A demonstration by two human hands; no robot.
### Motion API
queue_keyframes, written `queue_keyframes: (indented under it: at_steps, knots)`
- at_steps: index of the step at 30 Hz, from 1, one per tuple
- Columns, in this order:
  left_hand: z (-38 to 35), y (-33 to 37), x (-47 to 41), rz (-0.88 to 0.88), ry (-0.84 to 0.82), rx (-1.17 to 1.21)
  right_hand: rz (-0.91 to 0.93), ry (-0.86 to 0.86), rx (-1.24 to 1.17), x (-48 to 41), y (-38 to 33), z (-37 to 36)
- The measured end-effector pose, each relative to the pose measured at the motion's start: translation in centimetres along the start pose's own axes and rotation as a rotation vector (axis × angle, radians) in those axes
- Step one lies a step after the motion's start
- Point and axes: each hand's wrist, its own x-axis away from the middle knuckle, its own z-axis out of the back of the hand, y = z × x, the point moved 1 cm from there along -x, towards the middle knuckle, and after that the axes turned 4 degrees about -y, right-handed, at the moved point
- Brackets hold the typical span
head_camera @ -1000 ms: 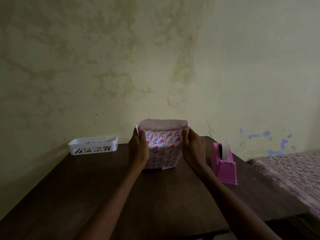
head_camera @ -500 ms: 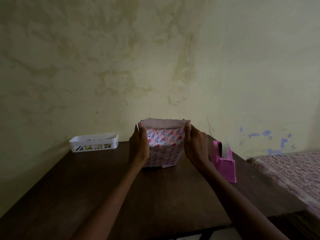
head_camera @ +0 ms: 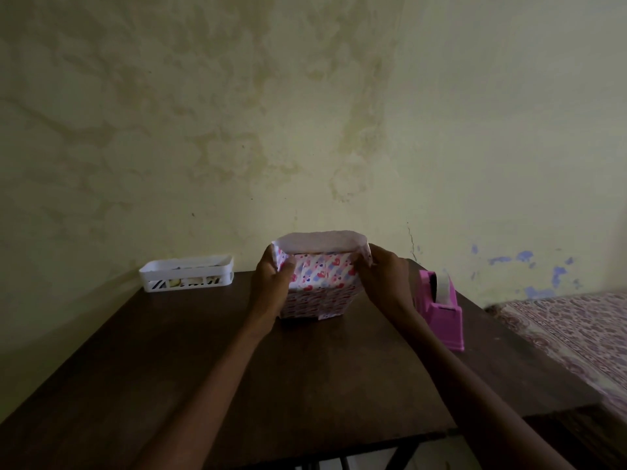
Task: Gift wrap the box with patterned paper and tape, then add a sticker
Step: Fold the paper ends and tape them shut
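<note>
box (head_camera: 315, 301) | heart-print paper (head_camera: 322, 241), top edges upright | left hand (head_camera: 271, 286), right hand (head_camera: 385, 276): fingers pinch paper corners

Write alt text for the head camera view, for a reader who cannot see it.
The left hand and right hand grip the patterned paper standing up around a partly wrapped box on a dark table. A white basket sits left by the wall, a pink tape dispenser right.

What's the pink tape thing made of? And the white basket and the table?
Pink tape dispenser: looks like moulded plastic, smooth, one even colour. White basket: likely plastic too, thin walls with cut slots. Table: probably wood or veneer, dark brown, dull sheen.
</note>
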Motion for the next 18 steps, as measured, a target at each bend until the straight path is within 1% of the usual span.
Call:
queue_keyframes:
  at_steps: [2,5,6,8,10,12,14,16,18]
  knots:
    - [0.4,-0.3,0.1,0.040,0.026,0.024,-0.013,-0.023,-0.126,0.2,0.4,0.3]
    - [0.9,-0.3,0.7,0.026,0.054,-0.144,-0.002,-0.044,-0.148,0.6,1.3,0.5]
    - [1.1,-0.4,0.8,0.000,0.086,-0.229,0.005,-0.038,-0.150,0.8,1.6,0.3]
    - [1.3,-0.8,0.9,-0.099,0.169,-0.391,0.024,0.027,-0.123,1.2,2.0,0.0]
    - [1.3,-1.6,1.2,-0.192,0.214,-0.480,0.041,0.108,-0.031,2.0,2.4,-0.5]
    - [1.0,-3.0,1.9,-0.238,0.211,-0.495,0.047,0.113,0.042,3.2,3.0,-1.1]
    - [0.7,-4.7,3.0,-0.222,0.189,-0.492,0.058,0.077,0.093,4.8,3.9,-1.7]
    - [0.4,-6.3,4.0,-0.201,0.153,-0.514,0.069,0.028,0.099,6.1,4.7,-2.1]
    - [0.4,-7.5,4.8,-0.223,0.101,-0.559,0.095,-0.049,0.107,7.2,5.4,-2.2]
